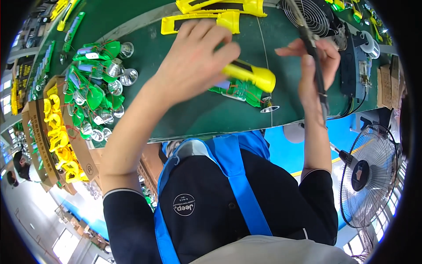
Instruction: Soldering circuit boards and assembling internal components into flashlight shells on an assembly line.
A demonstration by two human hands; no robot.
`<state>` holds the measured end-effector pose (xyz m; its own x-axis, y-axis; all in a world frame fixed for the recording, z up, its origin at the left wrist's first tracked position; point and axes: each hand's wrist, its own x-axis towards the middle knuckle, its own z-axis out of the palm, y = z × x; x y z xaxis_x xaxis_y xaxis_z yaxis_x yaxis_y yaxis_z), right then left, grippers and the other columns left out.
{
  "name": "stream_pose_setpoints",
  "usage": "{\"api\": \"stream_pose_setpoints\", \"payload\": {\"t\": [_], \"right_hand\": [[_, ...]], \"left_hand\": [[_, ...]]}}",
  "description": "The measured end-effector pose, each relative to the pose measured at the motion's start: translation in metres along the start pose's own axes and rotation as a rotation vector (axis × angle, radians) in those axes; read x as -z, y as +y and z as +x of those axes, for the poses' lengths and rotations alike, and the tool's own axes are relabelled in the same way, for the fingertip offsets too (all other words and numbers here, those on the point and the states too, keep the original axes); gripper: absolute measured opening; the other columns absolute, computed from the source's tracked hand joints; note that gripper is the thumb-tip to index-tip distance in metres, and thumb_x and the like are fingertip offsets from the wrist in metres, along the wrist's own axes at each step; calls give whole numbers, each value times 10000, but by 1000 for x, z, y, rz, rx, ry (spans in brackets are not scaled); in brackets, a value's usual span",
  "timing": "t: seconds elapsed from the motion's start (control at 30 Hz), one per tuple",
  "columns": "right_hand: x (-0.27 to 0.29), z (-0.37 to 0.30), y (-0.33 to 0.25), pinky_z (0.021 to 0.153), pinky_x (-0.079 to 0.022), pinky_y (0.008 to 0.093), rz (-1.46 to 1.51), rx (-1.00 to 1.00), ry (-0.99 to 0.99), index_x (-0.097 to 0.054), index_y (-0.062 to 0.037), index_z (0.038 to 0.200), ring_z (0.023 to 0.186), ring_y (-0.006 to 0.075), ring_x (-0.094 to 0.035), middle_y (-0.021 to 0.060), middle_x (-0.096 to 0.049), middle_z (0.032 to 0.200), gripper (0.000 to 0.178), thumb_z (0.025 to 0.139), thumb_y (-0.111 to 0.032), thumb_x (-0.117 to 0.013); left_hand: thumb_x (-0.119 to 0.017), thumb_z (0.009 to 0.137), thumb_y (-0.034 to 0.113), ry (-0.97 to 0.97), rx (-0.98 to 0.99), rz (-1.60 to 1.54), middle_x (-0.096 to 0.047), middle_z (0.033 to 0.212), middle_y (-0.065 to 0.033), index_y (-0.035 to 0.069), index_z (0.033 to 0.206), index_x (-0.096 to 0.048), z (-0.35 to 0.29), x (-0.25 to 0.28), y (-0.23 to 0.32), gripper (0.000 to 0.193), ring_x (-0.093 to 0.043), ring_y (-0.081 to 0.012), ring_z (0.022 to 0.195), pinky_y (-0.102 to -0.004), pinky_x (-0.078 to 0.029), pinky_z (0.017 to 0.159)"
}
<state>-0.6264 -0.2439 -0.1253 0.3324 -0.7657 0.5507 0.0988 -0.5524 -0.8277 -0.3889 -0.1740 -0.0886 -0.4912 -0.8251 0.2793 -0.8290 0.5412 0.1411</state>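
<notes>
My left hand (198,61), slightly blurred, is closed over the rear end of a yellow flashlight housing half (257,78). The palm hides part of this shell, and its wider head end points right. Just under it lies a green flashlight insert (241,91) with a circuit board, red wires and a small silver reflector (269,108). My right hand (323,61) is raised to the right of them, thumb and fingers apart. A dark rod-like tool or cable (317,75) crosses before its palm; whether the fingers touch it I cannot tell.
More yellow housing halves (200,22) lie beyond my left hand. Green inserts with reflectors (94,83) are piled at left, near a carton of yellow parts (57,132). At right stand a round-grilled blower (307,17), a dark box unit (355,70) and a floor fan (360,175).
</notes>
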Motion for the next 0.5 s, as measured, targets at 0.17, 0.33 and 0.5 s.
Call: {"api": "stream_pose_setpoints", "payload": {"t": [0.17,0.33,0.5], "right_hand": [[-44,26,39,821,-494,371,2,132,-171,-345,-43,1175,876,312,-647,171,-568,1008,354,877,-23,-536],[-45,23,61,748,-508,304,-342,147,-232,-434,-62,1113,854,224,-622,152,-585,976,402,779,97,-592],[-4,-24,45,780,-464,381,-161,156,-67,-381,-60,1138,837,251,-572,142,-621,815,342,846,1,-550]], "left_hand": [[-724,628,179,-1,116,-101,-527,995,-94,90,963,-512,-55,-10,16,407,-514,-272,959,-385,-381,849],[-760,615,113,83,210,-286,-553,1027,-128,65,933,-470,-87,10,12,433,-536,-314,935,-405,-417,804],[-750,641,105,264,629,-295,-548,887,-139,60,895,-433,-51,53,-40,409,-549,-315,758,-402,-446,663]]}}
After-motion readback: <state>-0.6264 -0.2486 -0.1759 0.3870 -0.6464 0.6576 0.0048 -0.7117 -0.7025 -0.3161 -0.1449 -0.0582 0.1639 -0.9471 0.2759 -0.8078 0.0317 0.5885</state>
